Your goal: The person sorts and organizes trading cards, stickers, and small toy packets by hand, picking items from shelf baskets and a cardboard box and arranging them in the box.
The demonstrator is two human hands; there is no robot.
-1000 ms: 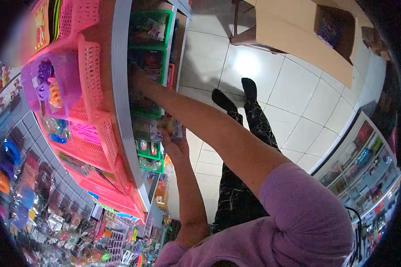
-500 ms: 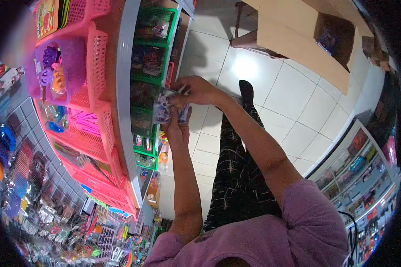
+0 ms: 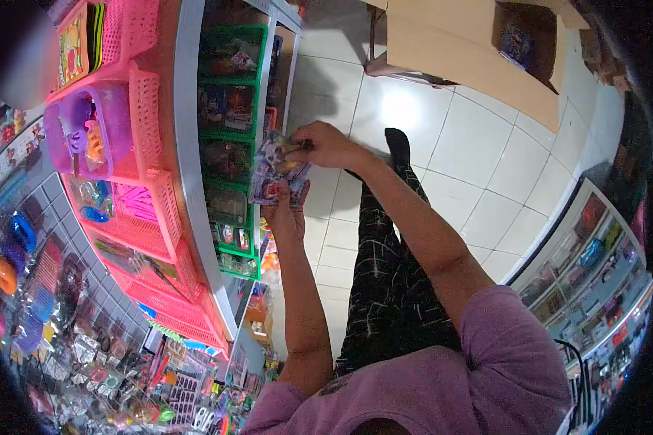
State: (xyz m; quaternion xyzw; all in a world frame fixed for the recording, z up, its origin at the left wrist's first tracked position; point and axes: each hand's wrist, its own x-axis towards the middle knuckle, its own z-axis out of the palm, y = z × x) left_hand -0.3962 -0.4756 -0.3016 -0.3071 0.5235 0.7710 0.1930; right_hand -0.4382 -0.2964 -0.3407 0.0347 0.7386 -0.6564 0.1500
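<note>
My left hand [image 3: 289,216] is closed on a stack of small, shiny printed packets [image 3: 274,190], its thumb lying over their top face. Just above it, my right hand [image 3: 325,145] pinches another shiny printed packet [image 3: 273,151] by its right edge. That upper packet tilts away and partly covers the stack below it. Glare and blur keep me from reading the print. Both hands are close to the green baskets [image 3: 258,170], which hold wrapped goods on the shelf to the left.
Pink baskets [image 3: 168,210] and a purple basket [image 3: 120,138] with plastic items line the upper shelf at left. A large cardboard box [image 3: 442,43] stands at the top right on the tiled floor [image 3: 479,138]. Packaged goods hang at lower left; a glass display case [image 3: 559,286] is at right.
My right hand has raised its packet slightly, so more of the stack in my left hand shows. The shelves and box have shifted a little in view with my head.
</note>
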